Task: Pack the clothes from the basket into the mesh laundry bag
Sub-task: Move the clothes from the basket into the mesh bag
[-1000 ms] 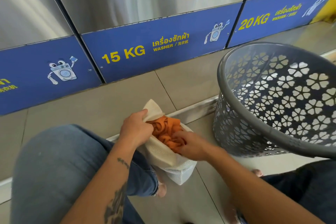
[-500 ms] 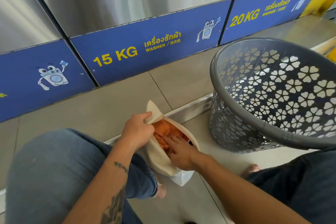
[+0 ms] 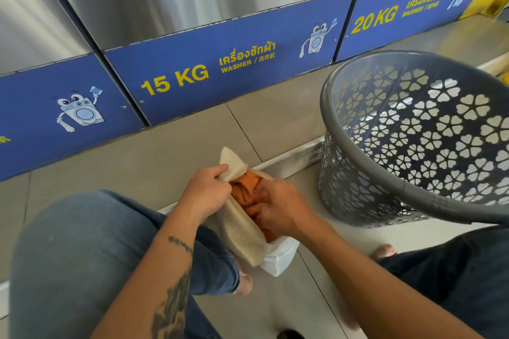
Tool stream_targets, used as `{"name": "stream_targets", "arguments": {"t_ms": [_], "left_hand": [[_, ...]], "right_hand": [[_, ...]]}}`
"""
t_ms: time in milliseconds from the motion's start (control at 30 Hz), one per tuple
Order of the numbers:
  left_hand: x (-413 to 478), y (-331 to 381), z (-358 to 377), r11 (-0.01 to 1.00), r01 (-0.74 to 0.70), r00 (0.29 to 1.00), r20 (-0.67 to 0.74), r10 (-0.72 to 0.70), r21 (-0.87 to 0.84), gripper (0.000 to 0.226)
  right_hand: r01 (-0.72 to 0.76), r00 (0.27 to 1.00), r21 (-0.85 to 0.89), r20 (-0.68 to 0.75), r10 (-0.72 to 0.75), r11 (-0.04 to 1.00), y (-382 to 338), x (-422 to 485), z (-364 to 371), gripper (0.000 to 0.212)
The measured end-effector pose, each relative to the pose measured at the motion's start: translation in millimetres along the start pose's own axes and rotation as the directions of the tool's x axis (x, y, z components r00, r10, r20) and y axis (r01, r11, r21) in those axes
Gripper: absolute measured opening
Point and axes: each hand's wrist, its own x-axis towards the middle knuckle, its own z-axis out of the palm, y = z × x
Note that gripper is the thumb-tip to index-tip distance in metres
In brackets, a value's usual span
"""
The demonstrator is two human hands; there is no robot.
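Note:
A cream mesh laundry bag (image 3: 242, 231) rests between my knees on the tiled floor, its mouth facing up. Orange clothing (image 3: 246, 187) fills the opening. My left hand (image 3: 205, 192) pinches the bag's far rim and holds it up. My right hand (image 3: 278, 208) has its fingers curled down into the orange clothing inside the bag's mouth. To the right stands the grey plastic basket (image 3: 355, 173) with flower-shaped cut-outs; the part of its inside that I see holds no clothes.
Steel washing machines with blue panels (image 3: 220, 71) marked 15 KG and 20 KG stand on a raised tiled step (image 3: 289, 157) straight ahead. My jeans-clad knees (image 3: 82, 250) flank the bag. A bare foot (image 3: 384, 250) shows under the basket's near side.
My right hand has curled and pushed deeper into the orange clothing, so less of it shows above the bag's rim. My left hand keeps its grip on the rim.

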Motion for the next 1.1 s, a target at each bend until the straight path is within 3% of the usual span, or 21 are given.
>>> {"name": "stream_targets", "arguments": {"t_ms": [67,167,233,367,500,667,833,1000,1100], "left_hand": [[1.0,-0.2,-0.4,1.0,-0.005,1.0,0.02,0.005,-0.002,0.064],[1.2,-1.1,0.1,0.999,-0.005,0.999,0.05,0.006,-0.031,0.064],[1.7,-2.4,0.8,0.998,0.005,0.998,0.061,-0.002,-0.055,0.06],[3.2,-3.0,0.3,0.993,0.024,0.998,0.057,-0.017,-0.119,0.049],[4.9,-1.3,2.6,0.984,0.052,0.995,0.094,-0.037,-0.168,0.043],[4.7,-2.7,4.7,0.986,0.052,0.995,0.088,-0.038,-0.159,0.04],[7.8,-5.3,7.8,0.985,0.04,0.996,0.088,-0.026,-0.169,0.042],[8.5,-5.7,9.0,0.983,0.03,0.999,-0.01,-0.033,-0.183,0.041],[6.5,-5.9,10.0,0.995,-0.004,0.996,-0.086,-0.004,-0.096,0.037]], "right_hand": [[-0.001,0.998,0.059,0.064,-0.002,0.998,0.7,0.3,-1.5,0.021],[0.025,0.947,0.131,0.315,-0.066,0.991,3.9,-3.9,8.2,0.037],[-0.039,0.92,0.221,0.388,-0.052,0.974,4.9,-7.7,11.9,0.046],[-0.114,0.953,0.343,0.303,0.005,0.932,4.7,0.0,2.1,0.049],[-0.087,0.927,0.378,0.37,-0.064,0.922,-2.2,-4.1,-8.2,0.026],[-0.11,0.952,0.365,0.306,-0.007,0.925,1.2,-1.6,-8.7,0.018],[-0.014,0.93,0.275,0.356,-0.088,0.961,-3.6,-6.9,3.0,0.019],[-0.111,0.933,0.299,0.361,-0.005,0.948,-0.9,-5.2,0.6,0.017],[-0.215,0.93,0.307,0.353,0.098,0.927,8.0,-0.9,-12.1,0.029]]}}
